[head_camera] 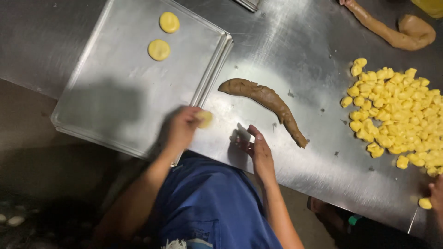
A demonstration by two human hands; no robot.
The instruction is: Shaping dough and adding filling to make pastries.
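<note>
— 2 flattened round yellow dough discs (164,36) lie on the shiny rectangular metal baking tray (115,92), side by side near its far edge but not touching. Where is the 3rd piece?

— In the left hand (182,127). Its fingers are curled around a small pale yellow dough round (205,118), held right at the tray's near right corner, above the tray's rim and the brushed steel worktable (286,41).

— And the right hand (258,150)?

— Holding nothing. It rests flat at the table's near edge, fingers fairly spread, palm down as far as I can tell. It sits just right of the left hand, apart from it, and near the lower end of the long brown curved dough roll (267,103).

— Does it touch that roll?

— No, there is bare steel between them. The roll lies alone in the middle of the table, thicker at its upper left end.

— What is further right?

— 1 large heap of small yellow dough lumps (397,110), well apart from both hands. At the far right corner a 2nd brown dough rope (397,32) curls round at its end.

— Anyone else?

— 1 other person's hand (436,196) shows at the right edge, beside a single yellow lump (425,203). Whether it grips that lump I cannot tell.

— The blue below?

— Blue cloth clothing (212,203) of the person, between the 2 forearms.
</note>
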